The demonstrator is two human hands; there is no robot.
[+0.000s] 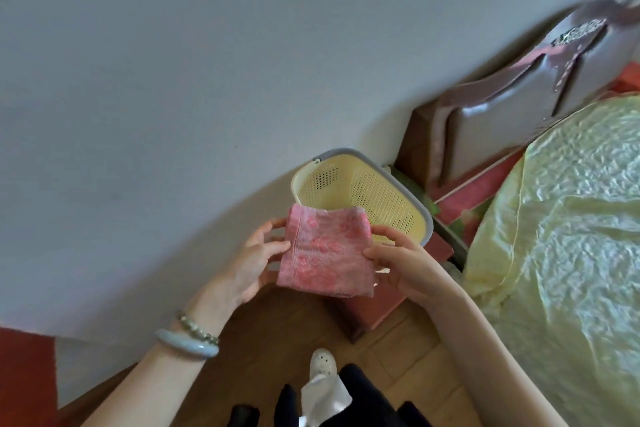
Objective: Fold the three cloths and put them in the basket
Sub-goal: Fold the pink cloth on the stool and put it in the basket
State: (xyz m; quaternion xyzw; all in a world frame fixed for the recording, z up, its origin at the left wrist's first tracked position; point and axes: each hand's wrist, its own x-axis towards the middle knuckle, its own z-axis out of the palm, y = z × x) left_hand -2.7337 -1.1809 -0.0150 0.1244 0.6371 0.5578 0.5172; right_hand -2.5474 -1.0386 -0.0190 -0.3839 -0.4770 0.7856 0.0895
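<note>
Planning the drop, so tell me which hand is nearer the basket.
Right. The right hand holds the cloth by its right edge, just in front of the basket's near rim. The left hand holds the left edge, farther off to the side.

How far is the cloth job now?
Done: the pink cloth looks folded. In hand: the left hand and right hand hold it in front of the basket. Left: dropping it in; the basket's visible inside shows no cloth, so two more likely remain.

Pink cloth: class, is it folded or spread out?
Folded. The pink cloth is a compact doubled rectangle, pinched at its sides by the left hand and right hand.
</note>
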